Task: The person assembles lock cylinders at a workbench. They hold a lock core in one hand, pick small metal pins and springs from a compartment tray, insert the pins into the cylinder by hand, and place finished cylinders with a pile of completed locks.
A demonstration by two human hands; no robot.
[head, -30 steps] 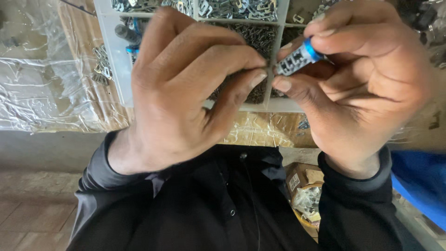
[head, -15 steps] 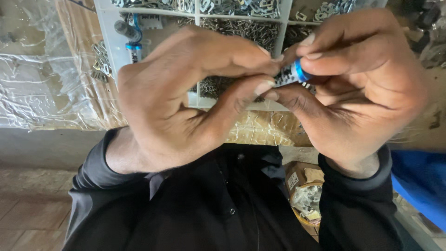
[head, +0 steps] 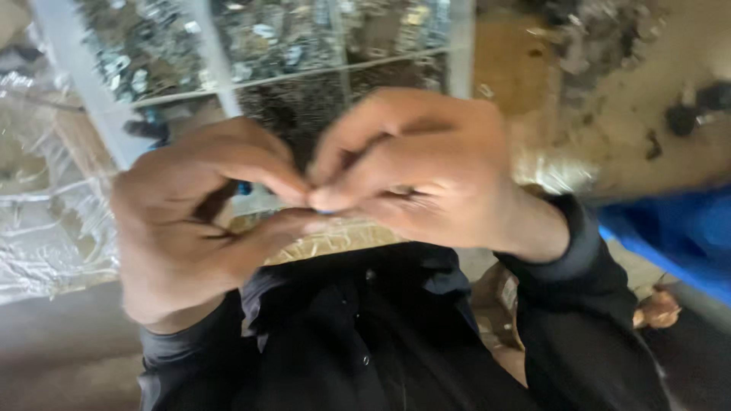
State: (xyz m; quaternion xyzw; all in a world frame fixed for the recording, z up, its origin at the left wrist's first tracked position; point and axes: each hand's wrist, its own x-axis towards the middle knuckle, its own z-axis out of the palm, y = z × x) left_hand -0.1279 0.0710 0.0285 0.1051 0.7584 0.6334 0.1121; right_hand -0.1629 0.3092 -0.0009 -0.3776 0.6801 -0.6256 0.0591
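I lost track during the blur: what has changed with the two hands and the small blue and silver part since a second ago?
The right hand has closed over the small blue and silver cylindrical part, now almost hidden, with only a blue sliver at the fingertips. Both hands have drawn together, fingertips touching. The view has swung, so the white compartment tray of small metal pieces sits further left. The left hand still pinches at the same spot; the dark sleeves are unchanged.

Bench [head: 525,84]: compartment tray [head: 99,122], plastic sheet [head: 46,228].

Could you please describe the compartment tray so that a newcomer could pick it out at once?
Look above the left hand and right hand, which meet at the fingertips. The compartment tray lies just beyond them. Pale dividers and heaps of small metal parts set it apart from the crinkled clear plastic sheet beside it.
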